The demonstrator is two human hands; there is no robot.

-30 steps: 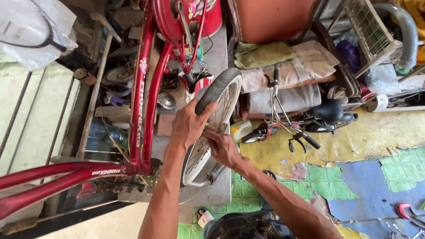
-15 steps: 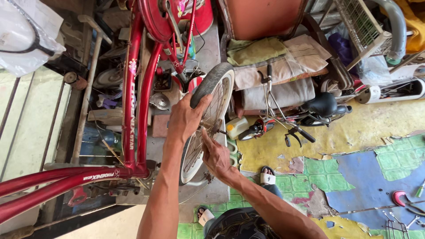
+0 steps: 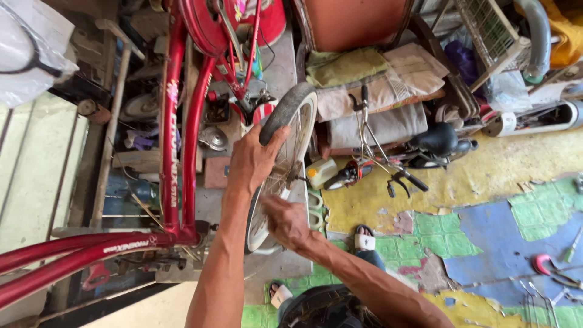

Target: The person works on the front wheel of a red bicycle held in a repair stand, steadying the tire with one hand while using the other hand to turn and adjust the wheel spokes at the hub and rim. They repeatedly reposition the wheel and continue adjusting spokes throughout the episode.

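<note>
The bicycle wheel stands upright beside the red bicycle frame, its long axis running from the person away toward the red drum. The left hand clasps the tyre near its far end, fingers curled over the tread. The right hand lies nearer the person, against the spokes; whether its fingers hold anything cannot be told. Right of the wheel: a patched tiled floor, a folded small bicycle, scattered tools.
</note>
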